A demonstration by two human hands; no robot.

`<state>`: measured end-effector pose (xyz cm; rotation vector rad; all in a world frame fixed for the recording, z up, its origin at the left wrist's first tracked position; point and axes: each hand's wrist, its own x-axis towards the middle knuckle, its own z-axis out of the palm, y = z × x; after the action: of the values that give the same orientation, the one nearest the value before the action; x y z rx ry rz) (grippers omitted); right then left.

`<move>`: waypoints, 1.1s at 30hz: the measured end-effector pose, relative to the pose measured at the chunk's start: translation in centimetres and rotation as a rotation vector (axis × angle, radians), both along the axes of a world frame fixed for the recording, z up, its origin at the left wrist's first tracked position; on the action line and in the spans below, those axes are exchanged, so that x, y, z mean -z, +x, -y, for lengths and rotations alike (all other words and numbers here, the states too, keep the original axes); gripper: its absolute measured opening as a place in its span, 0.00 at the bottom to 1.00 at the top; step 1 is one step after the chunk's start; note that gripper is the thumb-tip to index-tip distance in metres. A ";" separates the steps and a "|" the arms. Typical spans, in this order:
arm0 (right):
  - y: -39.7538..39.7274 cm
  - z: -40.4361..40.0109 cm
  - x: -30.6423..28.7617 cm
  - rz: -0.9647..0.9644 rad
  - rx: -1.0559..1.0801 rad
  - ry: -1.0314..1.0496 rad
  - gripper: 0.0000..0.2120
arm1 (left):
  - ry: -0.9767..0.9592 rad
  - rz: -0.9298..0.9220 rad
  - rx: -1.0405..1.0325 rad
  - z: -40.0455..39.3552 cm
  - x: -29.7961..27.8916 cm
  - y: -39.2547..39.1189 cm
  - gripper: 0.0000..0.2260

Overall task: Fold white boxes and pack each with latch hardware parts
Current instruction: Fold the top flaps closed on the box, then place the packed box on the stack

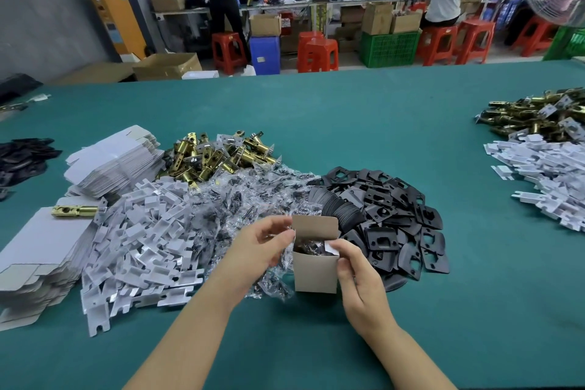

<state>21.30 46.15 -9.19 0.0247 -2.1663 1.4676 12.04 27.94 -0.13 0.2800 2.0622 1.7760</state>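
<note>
A small folded box (314, 272) stands upright on the green table (348, 123) in front of me, its top flap raised and dark parts showing inside. My right hand (357, 282) grips the box's right side, thumb at the rim. My left hand (259, 247) is at the box's upper left edge with its fingers loosely curled toward the flap. Behind lie brass latches (218, 155), bagged screws (247, 196), black strike plates (389, 218), white card inserts (142, 244) and flat white boxes (110, 161).
A second stack of flat boxes (34, 263) with one brass latch (74, 210) on top lies at the left. More latches (538, 117) and white inserts (547, 174) sit far right. Dark plates (22, 158) lie at the far left edge. People work at benches beyond the table.
</note>
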 end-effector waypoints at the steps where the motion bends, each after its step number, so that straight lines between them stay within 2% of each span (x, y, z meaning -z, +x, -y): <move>1: 0.0 0.0 -0.1 -0.006 0.007 -0.001 0.15 | 0.019 0.024 0.030 -0.2 0.2 -0.1 0.10; 7: -0.1 0.1 -0.3 -0.030 0.030 0.021 0.15 | -0.033 -0.022 0.236 -0.8 -0.4 -0.4 0.14; 13: -0.2 0.0 -0.2 0.001 0.032 0.046 0.16 | -0.039 -0.139 0.236 -1.2 -0.3 -0.5 0.16; 18: -0.6 0.2 -0.4 -0.007 0.017 -0.021 0.15 | -0.013 -0.208 0.213 -1.0 0.4 -0.7 0.20; 23: -1.3 0.2 -1.3 0.020 -0.015 -0.116 0.15 | -0.034 -0.282 0.177 -1.2 0.5 -0.9 0.19; 26: -1.7 0.0 -1.5 0.034 -0.021 -0.163 0.14 | -0.033 -0.318 0.225 -1.1 0.0 -0.6 0.13; 28: -1.8 0.0 -1.5 0.038 -0.028 -0.173 0.14 | -0.018 -0.305 0.208 -1.2 -0.4 -0.4 0.08; 33: -1.9 0.0 -1.2 0.032 -0.018 -0.200 0.14 | -0.001 -0.223 0.167 -1.6 -0.8 -0.2 0.08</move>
<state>19.44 46.12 -7.96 -0.0505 -2.0383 1.6987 11.82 29.52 0.64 0.6565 2.1176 1.7087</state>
